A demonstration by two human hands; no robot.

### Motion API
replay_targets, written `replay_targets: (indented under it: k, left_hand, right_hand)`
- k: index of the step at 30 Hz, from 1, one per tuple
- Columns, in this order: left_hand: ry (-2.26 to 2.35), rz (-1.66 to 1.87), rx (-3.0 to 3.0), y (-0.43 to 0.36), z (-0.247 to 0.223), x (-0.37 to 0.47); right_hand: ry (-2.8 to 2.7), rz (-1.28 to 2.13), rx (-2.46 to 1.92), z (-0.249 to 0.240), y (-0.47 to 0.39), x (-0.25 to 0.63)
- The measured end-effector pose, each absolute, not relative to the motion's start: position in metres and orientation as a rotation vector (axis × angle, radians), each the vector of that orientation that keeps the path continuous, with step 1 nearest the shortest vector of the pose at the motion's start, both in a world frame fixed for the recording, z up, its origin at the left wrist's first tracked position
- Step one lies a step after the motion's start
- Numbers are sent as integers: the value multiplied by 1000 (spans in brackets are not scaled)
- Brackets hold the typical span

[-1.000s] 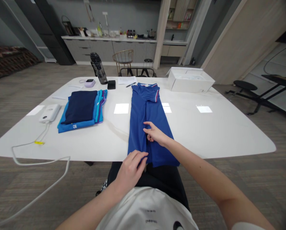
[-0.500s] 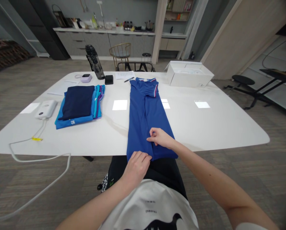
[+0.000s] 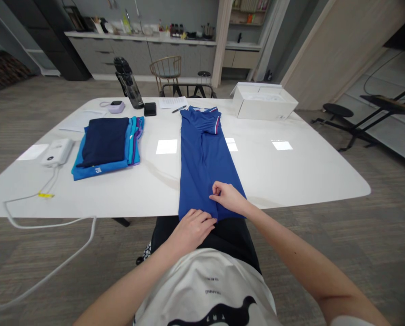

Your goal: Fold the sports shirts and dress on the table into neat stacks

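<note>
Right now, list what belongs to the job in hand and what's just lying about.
In the job: left hand; right hand; blue shirt under them; probably folded clothes.

Lying about: bottle; white box; pen; papers; corded device; black item; lilac gadget.

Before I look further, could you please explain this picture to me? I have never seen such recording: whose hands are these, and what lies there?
There is no machine here. A person works barehanded, and a camera worn on the head looks forward and down. On the white table lies a partly folded blue shirt. The left hand rests at its near edge; the right hand touches its lower part. Whether either grips the cloth is unclear. To the left is a folded clothes pile; farther back stand a dark bottle and a white box.
</note>
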State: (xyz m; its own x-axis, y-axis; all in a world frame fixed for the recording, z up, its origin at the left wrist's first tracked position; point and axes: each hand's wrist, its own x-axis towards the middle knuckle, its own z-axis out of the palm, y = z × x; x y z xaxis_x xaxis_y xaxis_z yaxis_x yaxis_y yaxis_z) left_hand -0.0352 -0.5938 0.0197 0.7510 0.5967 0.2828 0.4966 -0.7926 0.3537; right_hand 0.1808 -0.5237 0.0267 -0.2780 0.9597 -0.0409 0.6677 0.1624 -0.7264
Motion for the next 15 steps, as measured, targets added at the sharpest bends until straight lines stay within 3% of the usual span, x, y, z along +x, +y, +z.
replay_targets:
  k: [9, 15]
  left_hand:
    - [675, 541, 2415, -508, 29, -109]
    - [572, 377, 2318, -495, 22, -125]
  right_hand:
    - [-2305, 916, -1329, 40, -518, 238]
    - [-2354, 1061, -1280, 45, -521, 288]
